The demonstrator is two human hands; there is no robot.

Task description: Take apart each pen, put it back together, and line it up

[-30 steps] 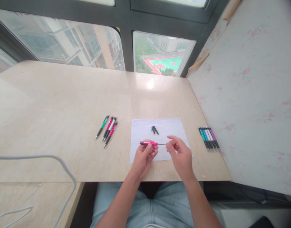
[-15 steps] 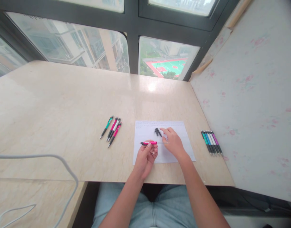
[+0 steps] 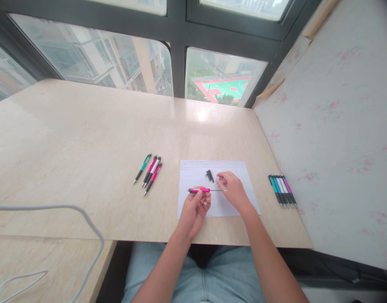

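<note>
Held level in my left hand (image 3: pixel 195 209) is the pink barrel of a pen (image 3: pixel 205 190), with its thin refill (image 3: pixel 217 190) sticking out bare to the right. My right hand (image 3: pixel 233 189) is closed in a pinch just above the refill's tip. Something small and pale may be between its fingertips, too tiny to name. Close to those fingertips, black pen parts (image 3: pixel 210 176) lie on a sheet of paper (image 3: pixel 190 172) with handwriting along its top. Both hands are over this sheet.
Left of the paper, several pens (image 3: pixel 151 173) in green, pink and white lie slanted on the table (image 3: pixel 102 147). A tidy row of pens (image 3: pixel 282 190) lies at right, near the papered wall (image 3: pixel 335 147). A grey cable (image 3: pixel 70 206) loops across the left front.
My right hand has drawn slightly right, away from the black parts, and its outstretched fingers have curled into a pinch. My left hand keeps the pink pen barrel in nearly the same place.
</note>
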